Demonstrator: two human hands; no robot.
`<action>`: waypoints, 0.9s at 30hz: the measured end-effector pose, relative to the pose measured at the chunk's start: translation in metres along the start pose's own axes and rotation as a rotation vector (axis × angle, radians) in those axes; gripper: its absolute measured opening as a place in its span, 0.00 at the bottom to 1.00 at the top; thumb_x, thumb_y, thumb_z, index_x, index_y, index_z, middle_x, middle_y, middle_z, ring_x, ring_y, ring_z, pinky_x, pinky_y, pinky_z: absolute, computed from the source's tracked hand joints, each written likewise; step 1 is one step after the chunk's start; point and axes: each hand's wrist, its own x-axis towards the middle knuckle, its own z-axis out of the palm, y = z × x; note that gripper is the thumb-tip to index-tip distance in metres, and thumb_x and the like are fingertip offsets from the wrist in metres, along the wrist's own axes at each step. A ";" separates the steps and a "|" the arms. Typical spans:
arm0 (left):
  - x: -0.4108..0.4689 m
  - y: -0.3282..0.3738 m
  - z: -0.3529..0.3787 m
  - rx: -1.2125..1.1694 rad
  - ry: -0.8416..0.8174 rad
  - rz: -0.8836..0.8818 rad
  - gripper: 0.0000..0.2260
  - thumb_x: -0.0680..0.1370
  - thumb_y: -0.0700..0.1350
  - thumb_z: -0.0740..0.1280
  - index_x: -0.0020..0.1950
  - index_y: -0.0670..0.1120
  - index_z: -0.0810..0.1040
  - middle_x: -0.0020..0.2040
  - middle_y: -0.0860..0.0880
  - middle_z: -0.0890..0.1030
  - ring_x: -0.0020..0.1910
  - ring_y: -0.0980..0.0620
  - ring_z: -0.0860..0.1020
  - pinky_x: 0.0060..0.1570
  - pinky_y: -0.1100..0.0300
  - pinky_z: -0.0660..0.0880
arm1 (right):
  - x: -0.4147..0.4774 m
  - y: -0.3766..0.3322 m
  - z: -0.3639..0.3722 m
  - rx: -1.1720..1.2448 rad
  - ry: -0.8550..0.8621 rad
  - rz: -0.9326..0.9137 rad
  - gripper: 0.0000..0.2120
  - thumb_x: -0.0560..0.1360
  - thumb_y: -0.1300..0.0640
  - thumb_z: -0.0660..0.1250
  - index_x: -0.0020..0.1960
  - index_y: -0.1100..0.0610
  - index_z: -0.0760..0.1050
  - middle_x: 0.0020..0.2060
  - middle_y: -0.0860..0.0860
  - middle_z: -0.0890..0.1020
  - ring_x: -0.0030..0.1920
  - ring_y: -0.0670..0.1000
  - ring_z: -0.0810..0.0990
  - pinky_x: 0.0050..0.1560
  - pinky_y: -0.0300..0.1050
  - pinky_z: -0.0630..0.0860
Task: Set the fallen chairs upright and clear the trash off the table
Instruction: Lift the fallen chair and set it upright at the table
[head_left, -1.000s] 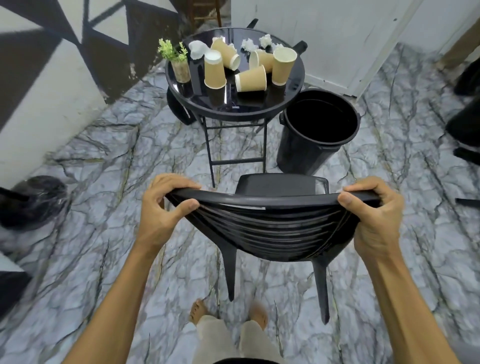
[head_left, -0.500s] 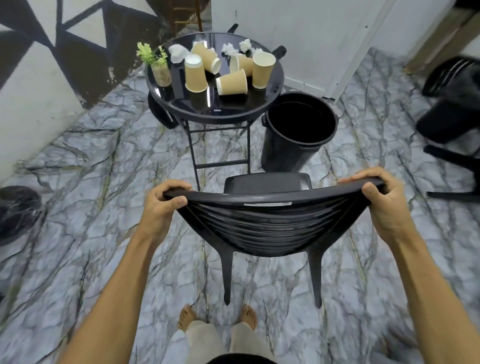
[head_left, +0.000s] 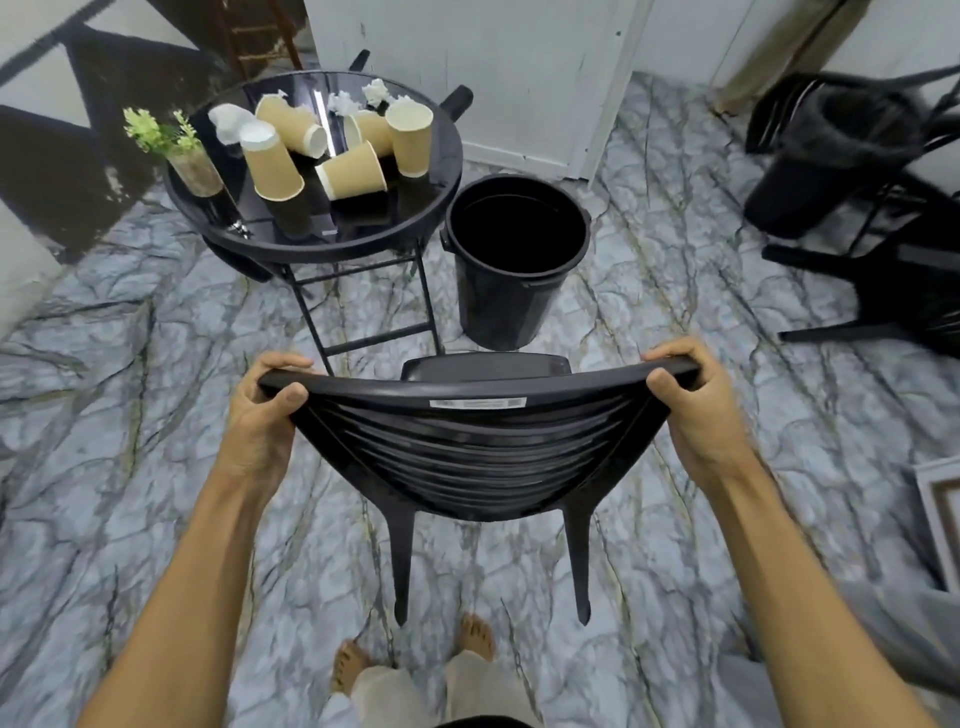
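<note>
Here both hands, left hand (head_left: 262, 415) and right hand (head_left: 693, 410), clench the top rail of the upright black chair (head_left: 467, 447) facing the table (head_left: 441, 171) of paper cups (head_left: 270, 161)

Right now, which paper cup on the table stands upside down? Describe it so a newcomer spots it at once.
Start at the round black table beside the black bin. Near its left front, next to the small plant, stands the inverted cup. Unlike its neighbours, it rests mouth down, white base up.
</note>
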 end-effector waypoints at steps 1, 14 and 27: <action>0.000 -0.001 0.003 0.007 -0.001 -0.009 0.24 0.57 0.60 0.82 0.45 0.50 0.79 0.45 0.49 0.77 0.43 0.53 0.77 0.44 0.63 0.75 | -0.001 0.002 -0.004 0.009 0.012 0.013 0.17 0.60 0.40 0.79 0.42 0.47 0.79 0.39 0.43 0.80 0.41 0.45 0.77 0.43 0.39 0.73; -0.004 0.000 0.030 -0.005 -0.064 -0.007 0.17 0.61 0.49 0.81 0.42 0.48 0.78 0.40 0.50 0.80 0.39 0.53 0.79 0.41 0.62 0.77 | -0.015 0.019 -0.037 0.177 0.037 0.026 0.08 0.68 0.63 0.68 0.41 0.50 0.79 0.40 0.48 0.78 0.40 0.48 0.76 0.39 0.37 0.75; -0.025 0.036 -0.019 -0.020 0.144 0.098 0.15 0.58 0.44 0.78 0.40 0.48 0.78 0.38 0.52 0.82 0.38 0.54 0.81 0.41 0.63 0.78 | 0.032 0.004 0.039 0.224 -0.144 0.038 0.08 0.65 0.63 0.70 0.40 0.52 0.78 0.40 0.52 0.77 0.39 0.48 0.76 0.38 0.37 0.75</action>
